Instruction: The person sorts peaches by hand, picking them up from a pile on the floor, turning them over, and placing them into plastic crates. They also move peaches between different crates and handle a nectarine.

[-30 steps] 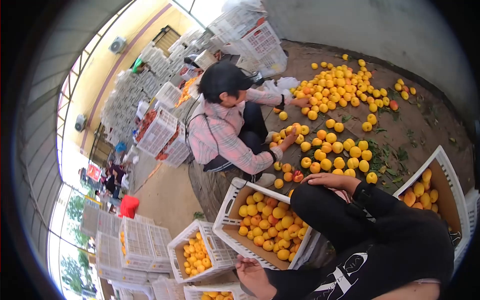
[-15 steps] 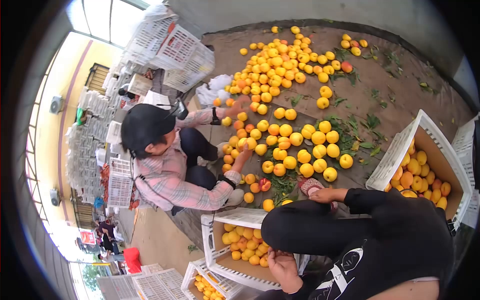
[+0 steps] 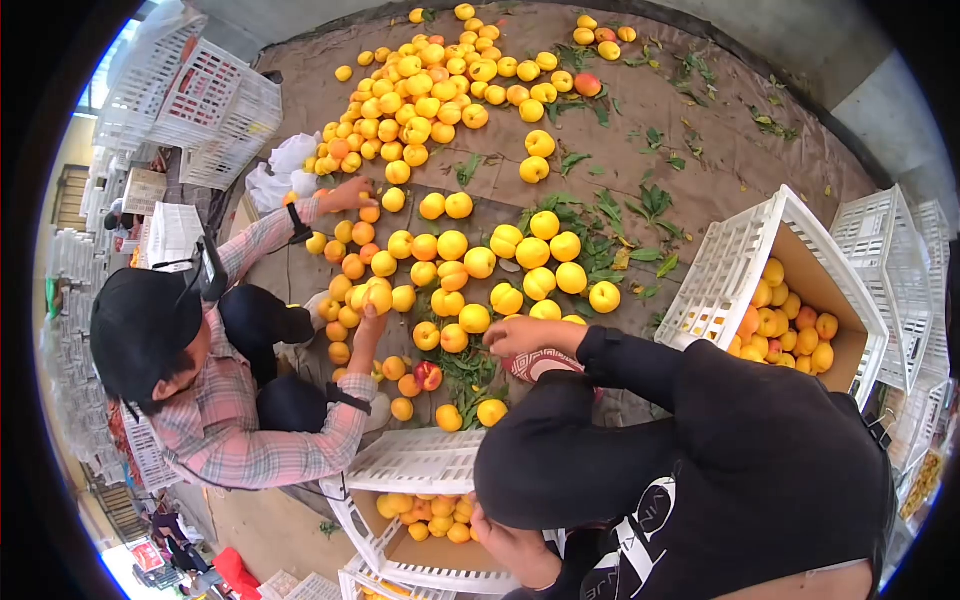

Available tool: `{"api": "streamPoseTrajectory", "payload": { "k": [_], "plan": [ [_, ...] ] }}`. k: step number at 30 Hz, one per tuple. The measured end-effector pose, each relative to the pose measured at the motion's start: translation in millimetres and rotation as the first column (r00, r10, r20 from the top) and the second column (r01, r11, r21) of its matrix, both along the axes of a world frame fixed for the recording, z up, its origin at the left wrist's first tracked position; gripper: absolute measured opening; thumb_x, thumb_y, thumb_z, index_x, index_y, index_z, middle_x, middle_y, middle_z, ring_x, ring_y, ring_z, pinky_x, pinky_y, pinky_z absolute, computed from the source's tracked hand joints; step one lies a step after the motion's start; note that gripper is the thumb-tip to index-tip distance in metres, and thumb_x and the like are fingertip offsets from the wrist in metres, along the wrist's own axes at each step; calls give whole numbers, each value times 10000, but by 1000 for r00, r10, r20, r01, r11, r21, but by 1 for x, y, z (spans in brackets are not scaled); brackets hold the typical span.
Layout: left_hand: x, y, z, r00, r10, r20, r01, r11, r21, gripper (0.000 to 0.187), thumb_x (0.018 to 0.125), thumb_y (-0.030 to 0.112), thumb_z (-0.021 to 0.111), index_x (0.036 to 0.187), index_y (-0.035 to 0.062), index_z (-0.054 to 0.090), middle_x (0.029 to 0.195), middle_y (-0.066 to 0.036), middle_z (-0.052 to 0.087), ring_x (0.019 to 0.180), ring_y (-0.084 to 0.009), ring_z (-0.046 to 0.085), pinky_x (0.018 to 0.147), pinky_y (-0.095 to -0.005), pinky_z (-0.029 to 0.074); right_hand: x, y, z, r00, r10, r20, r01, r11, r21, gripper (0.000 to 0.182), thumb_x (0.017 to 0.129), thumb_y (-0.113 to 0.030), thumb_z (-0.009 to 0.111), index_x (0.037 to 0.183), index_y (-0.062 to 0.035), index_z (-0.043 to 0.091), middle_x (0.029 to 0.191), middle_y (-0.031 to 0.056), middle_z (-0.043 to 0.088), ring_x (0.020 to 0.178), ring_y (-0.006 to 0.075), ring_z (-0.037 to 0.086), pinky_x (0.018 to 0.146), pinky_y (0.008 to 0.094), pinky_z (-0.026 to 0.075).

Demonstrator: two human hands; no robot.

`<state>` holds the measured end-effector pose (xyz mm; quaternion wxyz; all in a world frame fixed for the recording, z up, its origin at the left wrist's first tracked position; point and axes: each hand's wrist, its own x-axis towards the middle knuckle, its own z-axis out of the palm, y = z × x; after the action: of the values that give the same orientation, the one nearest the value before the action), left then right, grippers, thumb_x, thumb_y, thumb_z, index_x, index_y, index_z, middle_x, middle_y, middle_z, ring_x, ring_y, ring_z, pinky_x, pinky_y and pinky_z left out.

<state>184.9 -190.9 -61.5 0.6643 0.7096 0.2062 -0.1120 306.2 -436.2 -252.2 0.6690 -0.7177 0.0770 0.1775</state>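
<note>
My right hand [image 3: 530,336] reaches over the ground cloth, palm down and fingers stretched out. Its fingertips are close to the yellow peaches [image 3: 474,318], just above my foot in a red patterned shoe [image 3: 545,365]. Low in the view, my left hand [image 3: 518,553] rests against my bent knee at the crate's side, fingers loosely extended and partly hidden by the knee. Beside it stands a white plastic crate [image 3: 420,458] lined with cardboard, holding several yellow peaches [image 3: 435,512]. Both hands appear to hold nothing.
A co-worker in a plaid shirt [image 3: 255,440] squats at left, holding a peach [image 3: 378,296]. A large heap of peaches [image 3: 410,100] lies behind, with scattered leaves [image 3: 650,205]. Another part-filled crate [image 3: 720,270] stands tilted at right; white crates [image 3: 215,110] are stacked at upper left.
My view has turned, shifting the scene leftward. My right hand has moved off my shoe toward the peaches. The co-worker's hand has lifted a peach.
</note>
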Motion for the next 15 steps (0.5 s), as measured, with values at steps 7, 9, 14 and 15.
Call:
{"api": "streamPoseTrajectory", "payload": {
  "k": [7, 9, 14, 15],
  "plan": [
    [89, -41, -19, 943, 89, -320, -287, 703, -651, 127, 892, 125, 513, 1009, 84, 540, 974, -28, 580, 758, -146, 520, 704, -294, 455, 82, -95, -31, 933, -358, 46, 337, 818, -466, 509, 794, -310, 626, 1248, -107, 518, 1101, 134, 641, 1003, 301, 614, 832, 397, 485],
    [113, -46, -39, 935, 42, -352, -286, 675, -680, 123, 883, 121, 523, 1000, 91, 549, 976, -32, 582, 737, -144, 506, 685, -293, 441, 114, -116, -49, 887, -369, 277, 461, 706, -538, 531, 769, -262, 663, 1245, -82, 513, 1163, 153, 590, 1070, 326, 567, 866, 408, 464],
    [171, -70, -65, 950, -63, -306, -199, 634, -747, 149, 909, 97, 484, 1030, 111, 570, 1030, -22, 603, 756, -131, 524, 693, -297, 449, 185, -128, -69, 854, -211, 477, 518, 447, -729, 597, 719, -193, 713, 1258, -73, 488, 1250, 150, 508, 1151, 350, 482, 957, 437, 391],
    [180, -72, -68, 951, -66, -303, -199, 619, -760, 140, 912, 103, 475, 1021, 110, 563, 1035, -25, 604, 758, -135, 524, 697, -300, 447, 195, -128, -75, 862, -171, 477, 500, 429, -752, 606, 712, -187, 718, 1260, -77, 484, 1257, 145, 501, 1157, 351, 472, 967, 444, 379]
  ]
}}
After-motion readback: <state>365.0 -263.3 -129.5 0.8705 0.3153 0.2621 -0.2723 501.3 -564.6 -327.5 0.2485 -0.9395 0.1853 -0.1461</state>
